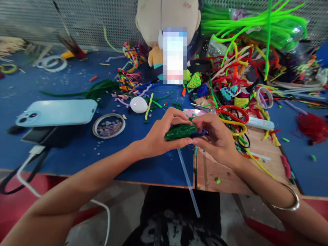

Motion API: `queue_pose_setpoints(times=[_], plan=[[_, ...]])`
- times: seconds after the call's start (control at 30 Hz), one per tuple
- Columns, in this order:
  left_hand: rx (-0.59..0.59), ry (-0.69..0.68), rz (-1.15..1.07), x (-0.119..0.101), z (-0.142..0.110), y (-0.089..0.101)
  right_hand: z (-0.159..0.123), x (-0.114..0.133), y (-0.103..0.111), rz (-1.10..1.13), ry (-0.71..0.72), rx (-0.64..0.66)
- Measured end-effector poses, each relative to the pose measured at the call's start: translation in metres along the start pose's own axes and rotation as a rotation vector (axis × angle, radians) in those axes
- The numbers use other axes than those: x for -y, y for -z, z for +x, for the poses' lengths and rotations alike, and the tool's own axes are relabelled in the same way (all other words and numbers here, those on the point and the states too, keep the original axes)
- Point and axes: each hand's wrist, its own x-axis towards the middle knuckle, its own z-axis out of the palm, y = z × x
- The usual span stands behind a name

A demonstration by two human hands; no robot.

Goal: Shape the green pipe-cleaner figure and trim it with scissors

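Observation:
A dark green, fuzzy oblong piece [180, 132], seemingly pipe cleaner material, lies between my two hands above the table's front part. My left hand [160, 135] is closed around its left end, thumb below and fingers over the top. At the right end, my right hand [217, 136] closes with thumb and fingertips meeting near the piece; part of that end is hidden by the fingers. Scissors [232, 114] with red and yellow handles lie just behind my right hand. Below the piece, a clear stick [188, 182] juts over the table edge.
Left on the blue table [84, 160] are a light blue phone [58, 112] on a dark block, a round dish of beads [109, 126] and a white egg-shaped item [138, 104]. A plush doll [167, 17] stands behind. Colourful pipe cleaners [238, 65] pile up at right.

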Motion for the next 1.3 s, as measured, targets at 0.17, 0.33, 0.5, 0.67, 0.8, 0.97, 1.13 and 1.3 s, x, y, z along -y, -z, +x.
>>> queue_pose_setpoints(times=[0.17, 0.33, 0.5, 0.67, 0.8, 0.97, 1.13, 1.3], plan=[[0.052, 0.01, -0.076, 0.007, -0.001, -0.003, 0.005, 0.003, 0.002, -0.132, 0.09, 0.028], [0.062, -0.027, -0.009, 0.003, -0.001, -0.002, 0.006, 0.001, 0.002, -0.244, 0.181, 0.0], [-0.019, -0.182, 0.006, 0.001, -0.001, -0.002, 0.005, 0.0, 0.002, -0.276, 0.199, -0.048], [-0.075, -0.232, 0.019, -0.001, 0.0, -0.004, 0.005, 0.0, 0.001, -0.286, 0.215, -0.035], [-0.097, -0.241, 0.036, -0.002, 0.0, -0.005, 0.004, 0.001, -0.001, -0.279, 0.238, -0.035], [-0.089, -0.243, 0.012, -0.002, -0.001, -0.006, 0.004, 0.004, -0.002, -0.279, 0.249, -0.049], [-0.105, -0.231, -0.005, -0.003, -0.001, -0.008, 0.004, 0.005, -0.004, -0.24, 0.2, -0.061], [-0.116, -0.202, -0.013, -0.004, -0.002, -0.011, 0.004, 0.004, -0.006, -0.207, 0.179, -0.081]])
